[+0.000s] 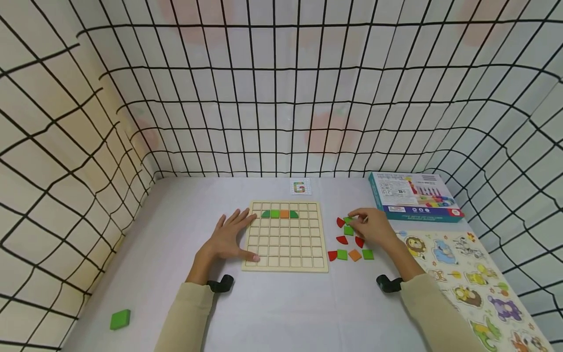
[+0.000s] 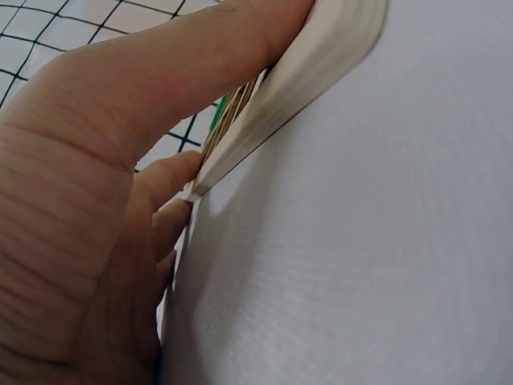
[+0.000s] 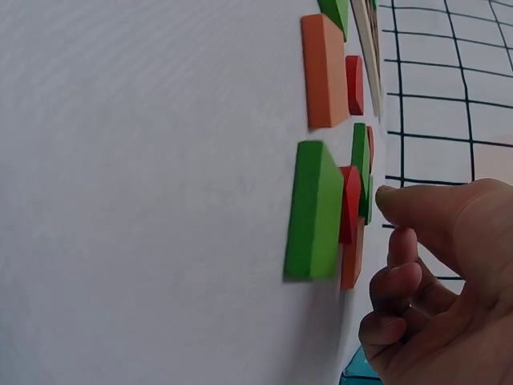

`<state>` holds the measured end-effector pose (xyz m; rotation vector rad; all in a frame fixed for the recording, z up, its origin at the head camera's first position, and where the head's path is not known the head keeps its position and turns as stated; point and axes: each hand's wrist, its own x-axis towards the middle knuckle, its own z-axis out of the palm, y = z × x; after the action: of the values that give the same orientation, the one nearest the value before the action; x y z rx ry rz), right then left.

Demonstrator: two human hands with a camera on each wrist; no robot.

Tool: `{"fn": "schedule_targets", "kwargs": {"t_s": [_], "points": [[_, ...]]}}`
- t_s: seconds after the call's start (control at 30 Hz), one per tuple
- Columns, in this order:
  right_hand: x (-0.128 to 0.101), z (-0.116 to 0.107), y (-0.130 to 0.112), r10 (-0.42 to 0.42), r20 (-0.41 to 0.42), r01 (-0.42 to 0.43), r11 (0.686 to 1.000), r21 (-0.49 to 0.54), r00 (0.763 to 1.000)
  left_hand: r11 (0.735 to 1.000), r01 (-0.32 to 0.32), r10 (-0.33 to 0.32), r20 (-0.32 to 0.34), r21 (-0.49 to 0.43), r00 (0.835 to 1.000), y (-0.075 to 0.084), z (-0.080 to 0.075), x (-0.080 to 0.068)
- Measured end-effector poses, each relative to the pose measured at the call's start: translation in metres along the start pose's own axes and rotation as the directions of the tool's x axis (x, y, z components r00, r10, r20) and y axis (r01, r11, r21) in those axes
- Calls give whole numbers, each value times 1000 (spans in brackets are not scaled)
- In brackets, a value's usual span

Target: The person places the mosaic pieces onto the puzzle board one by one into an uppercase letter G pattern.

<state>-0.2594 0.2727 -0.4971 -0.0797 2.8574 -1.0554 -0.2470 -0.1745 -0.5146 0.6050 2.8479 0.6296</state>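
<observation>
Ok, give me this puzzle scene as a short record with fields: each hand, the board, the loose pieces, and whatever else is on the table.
left hand: flat, fingers straight, resting on the left edge of the wooden grid board
right hand: fingertips on a green piece among the loose pieces; grip unclear
board: four pieces in the second row, green, green, orange, green
loose pieces: red, green and orange, right of the board
stray green square: near left table corner
also: pattern card, box, animal puzzle
</observation>
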Motion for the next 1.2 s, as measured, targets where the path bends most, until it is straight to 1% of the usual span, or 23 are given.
{"fn": "schedule_targets", "kwargs": {"t_s": [0.2,0.43,0.57,0.73,0.93,1.07,1.2], "points": [[1,-2,9,15,6,-15,999,-30,1000,1000,-7,7,-7,-4,1000,1,0,0],[2,-3,7,38,42,-37,999,-23,998,1000,-8,8,-7,-9,1000,0,0,0],[4,-4,8,27,57,-26,999,-26,998,1000,-11,10,-6,-10,1000,0,0,0],[3,-3,11,18,38,-18,1000,-23,999,1000,-10,9,-8,-13,1000,-1,1,-1],[0,-2,9,2,1,-2,1000,-28,1000,1000,-2,2,-10,-11,1000,-1,1,-2],[1,-2,5,-19,-20,18,1000,-25,1000,1000,-7,7,-17,-11,1000,-1,0,-2],[3,1,-1,-14,-23,13,1000,-2,1000,1000,-9,8,-13,-14,1000,0,0,-2]]}}
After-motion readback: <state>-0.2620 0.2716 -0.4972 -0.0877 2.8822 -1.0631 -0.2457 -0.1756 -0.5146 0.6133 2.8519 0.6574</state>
